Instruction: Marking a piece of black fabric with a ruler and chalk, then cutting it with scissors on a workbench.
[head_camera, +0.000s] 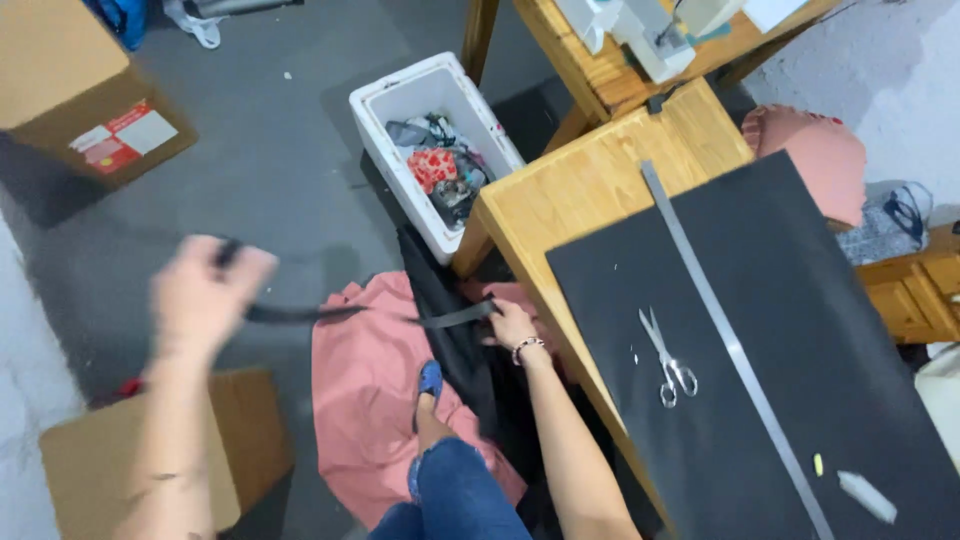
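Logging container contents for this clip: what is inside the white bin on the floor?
The white bin holds a heap of fabric scraps, one red-patterned, others dark and grey. Whatever lies beneath the heap, and the bin's bottom there, is covered.

Both hands (205, 290) (510, 325) stretch a black strip (350, 315).

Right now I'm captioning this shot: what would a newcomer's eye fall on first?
Both hands stretch a dark strip over the floor: blurred left hand, right hand by the table edge. Below lies pink cloth. On the table's black sheet rest scissors and a long ruler.
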